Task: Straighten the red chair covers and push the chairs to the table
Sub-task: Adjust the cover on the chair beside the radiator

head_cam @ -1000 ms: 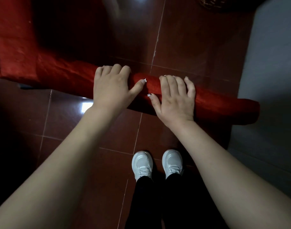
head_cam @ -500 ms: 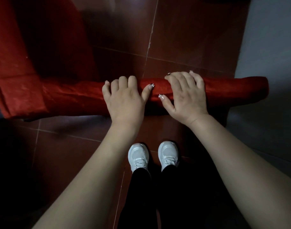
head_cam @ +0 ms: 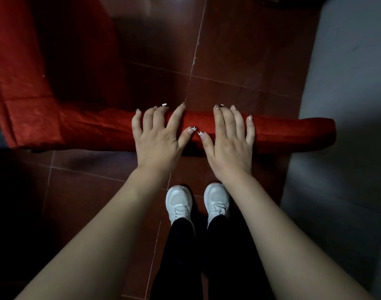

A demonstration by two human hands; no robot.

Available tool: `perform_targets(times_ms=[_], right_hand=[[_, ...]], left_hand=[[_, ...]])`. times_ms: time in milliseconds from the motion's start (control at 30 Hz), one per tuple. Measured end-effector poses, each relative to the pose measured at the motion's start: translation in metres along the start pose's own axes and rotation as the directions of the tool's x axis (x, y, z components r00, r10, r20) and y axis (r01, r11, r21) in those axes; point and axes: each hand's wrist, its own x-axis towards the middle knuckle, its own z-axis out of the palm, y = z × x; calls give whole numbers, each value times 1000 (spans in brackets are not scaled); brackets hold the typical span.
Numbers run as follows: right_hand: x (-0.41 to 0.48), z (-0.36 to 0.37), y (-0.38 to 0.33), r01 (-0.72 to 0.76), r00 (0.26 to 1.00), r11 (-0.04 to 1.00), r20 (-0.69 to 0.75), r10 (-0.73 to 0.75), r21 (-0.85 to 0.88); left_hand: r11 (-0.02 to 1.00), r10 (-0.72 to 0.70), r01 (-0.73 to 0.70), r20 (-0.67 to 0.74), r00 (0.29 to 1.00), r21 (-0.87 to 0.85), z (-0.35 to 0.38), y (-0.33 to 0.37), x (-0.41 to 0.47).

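Red chair cover [head_cam: 92, 131] runs left of, under and right past both my hands. Left hand [head_cam: 157, 137] lies flat on it, fingers spread. Right hand [head_cam: 230, 139] sits just beside, also flat, gripping nothing. Fabric looks soft and slippery, likely to bunch. I'd press down and push through the stiff frame I judge lies beneath.

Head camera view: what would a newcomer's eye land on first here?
The bright red chair cover running across the middle, with the left hand and right hand resting on it side by side. Below them, a pair of white shoes stands out on the dark red floor tiles.
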Motion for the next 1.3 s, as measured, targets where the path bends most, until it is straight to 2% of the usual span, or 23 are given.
perform_targets(times_ms=[200, 400, 567, 667, 833, 1000, 1067, 1167, 1233, 1300], right_hand=[[-2, 1, -3, -38, 999, 999, 28, 37, 26], [4, -13, -4, -77, 996, 972, 51, 67, 223], [8, -36, 0, -173, 984, 847, 50, 172, 503], [6, -54, 12, -193, 971, 792, -5, 241, 580], [2, -78, 53, -260, 919, 760, -90, 384, 596], [-5, -84, 104, -398, 823, 743, -147, 548, 538], [-8, -81, 128, -476, 786, 705, -105, 609, 525], [-14, -74, 157, -563, 752, 532, 124, 648, 633], [-20, -67, 173, -572, 747, 437, 221, 627, 694], [-22, -60, 180, -550, 761, 397, 246, 600, 734]], left_hand=[[1000, -13, 13, 19, 1000, 5, 1, 2, -1], [999, -40, 39, 66, 997, 25, -8, 6, 3], [994, -93, 100, 112, 989, -54, -21, 25, 9], [987, -79, 92, 98, 992, -135, -31, 47, 10], [980, -17, 41, 118, 993, -197, -39, 94, 15], [976, 86, -54, 141, 986, -213, -33, 146, 25], [970, 127, -90, 156, 980, -226, -27, 168, 28], [955, 199, -150, 177, 964, -256, -17, 193, 31], [948, 239, -184, 197, 951, -261, -5, 209, 32], [947, 212, -146, 213, 954, -286, 5, 221, 29]])
